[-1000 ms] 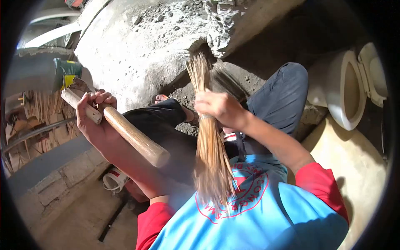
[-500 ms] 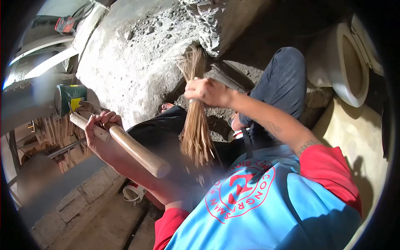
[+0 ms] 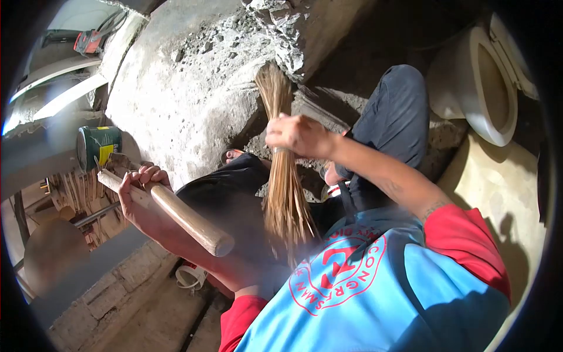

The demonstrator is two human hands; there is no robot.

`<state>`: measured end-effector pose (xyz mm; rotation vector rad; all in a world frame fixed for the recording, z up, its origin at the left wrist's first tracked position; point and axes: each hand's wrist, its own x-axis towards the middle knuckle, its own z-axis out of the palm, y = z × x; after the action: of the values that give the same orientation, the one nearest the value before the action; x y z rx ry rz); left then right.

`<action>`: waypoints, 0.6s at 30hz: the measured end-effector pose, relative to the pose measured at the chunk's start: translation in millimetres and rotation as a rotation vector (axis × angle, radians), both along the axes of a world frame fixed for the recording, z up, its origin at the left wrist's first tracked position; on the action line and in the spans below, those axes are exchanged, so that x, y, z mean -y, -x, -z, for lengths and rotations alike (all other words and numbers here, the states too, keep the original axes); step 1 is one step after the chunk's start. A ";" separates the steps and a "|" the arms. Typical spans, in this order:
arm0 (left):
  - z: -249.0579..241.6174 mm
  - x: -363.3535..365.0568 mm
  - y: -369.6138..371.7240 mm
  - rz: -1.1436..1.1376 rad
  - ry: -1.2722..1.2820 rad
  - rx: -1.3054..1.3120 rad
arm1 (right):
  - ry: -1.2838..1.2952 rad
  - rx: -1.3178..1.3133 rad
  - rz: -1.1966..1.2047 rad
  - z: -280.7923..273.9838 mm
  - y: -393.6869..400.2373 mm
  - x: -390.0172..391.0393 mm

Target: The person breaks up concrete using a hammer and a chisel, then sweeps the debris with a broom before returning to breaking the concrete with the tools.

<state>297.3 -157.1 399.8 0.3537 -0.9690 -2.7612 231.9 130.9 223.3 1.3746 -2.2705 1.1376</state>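
Observation:
My right hand (image 3: 300, 136) is closed round the middle of a stick broom (image 3: 287, 199), a tied bundle of thin, stiff straw-coloured sticks. Its narrower end reaches up to broken grey concrete (image 3: 288, 47), while the other end fans out towards my shirt. On the left, my left hand (image 3: 142, 186) has its fingers curled round a wooden-handled tool (image 3: 190, 222). The thick, rounded handle points back towards me. A flatter, pale wooden piece shows on the far side of the fingers; what head it has, I cannot make out.
A dusty concrete slab (image 3: 187, 88) with loose rubble (image 3: 211, 44) lies ahead. Beyond my left hand stands a dark green bucket (image 3: 102, 146). A toilet bowl (image 3: 487, 88) is at the right, a white container (image 3: 190, 276) low on the left. A red tool (image 3: 88, 42) lies far left.
My right hand has shifted slightly down and to the right with the broom, and the broom's far end has swung a little. My left hand has barely moved.

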 end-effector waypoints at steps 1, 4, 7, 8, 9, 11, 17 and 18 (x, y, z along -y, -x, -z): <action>-0.5 -0.2 -1.0 0.001 0.000 0.003 | -0.103 0.004 0.073 11.9 6.5 -1.6; -1.0 -1.5 0.5 -0.009 0.007 0.040 | -0.173 0.126 0.028 15.5 -7.4 -8.5; -0.2 -0.3 -0.4 0.021 -0.014 0.036 | -0.258 0.167 -0.040 -30.6 -33.0 -14.7; 0.0 -0.5 -0.9 0.010 -0.008 0.023 | -0.261 0.168 -0.043 -35.7 -34.9 -14.5; 0.0 -0.9 -0.8 0.000 -0.002 0.007 | -0.190 0.157 -0.039 -40.3 -35.3 -13.4; 1.6 0.1 0.8 -0.015 0.007 0.002 | 0.010 0.108 -0.010 -14.1 -19.5 -3.1; -2.3 -2.6 -1.9 -0.028 0.007 0.040 | -0.213 0.172 0.097 5.8 -11.9 -17.7; -2.7 -3.4 -1.7 -0.025 -0.004 0.029 | -0.226 0.145 0.110 -15.6 -15.8 -21.3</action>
<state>299.0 -153.7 402.5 0.4053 -0.9599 -2.7434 247.7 152.2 238.8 1.2594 -2.6117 1.0006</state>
